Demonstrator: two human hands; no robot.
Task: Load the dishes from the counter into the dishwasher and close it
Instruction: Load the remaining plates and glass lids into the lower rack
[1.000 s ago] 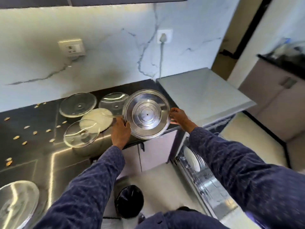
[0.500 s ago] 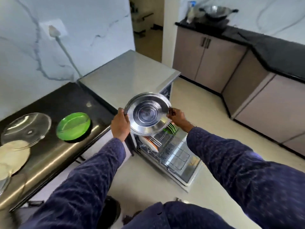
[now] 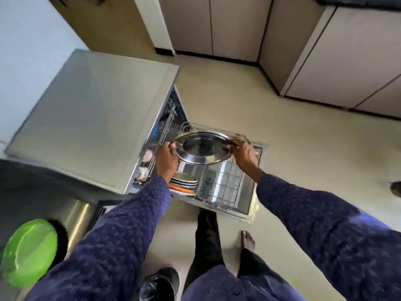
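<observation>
I hold a round steel plate (image 3: 202,148) by its rim, my left hand (image 3: 166,158) gripping the left edge and my right hand (image 3: 244,154) the right edge. The plate hangs nearly flat above the pulled-out lower rack (image 3: 225,187) of the open dishwasher (image 3: 91,114). Several plates (image 3: 184,183), white, dark-rimmed and orange, stand in the rack's left part under my left wrist. The rack's right part shows bare wire. A green plate (image 3: 29,252) lies on the dark counter at lower left.
The dishwasher door (image 3: 255,198) lies flat on the floor under the rack. My legs and bare foot (image 3: 247,240) stand just in front of it. A black bin (image 3: 159,283) sits by my feet. Beige cabinets (image 3: 338,61) line the far right.
I turned right from the counter to the dishwasher and carried the steel plate down, from upright at chest height to nearly flat over the lower rack.
</observation>
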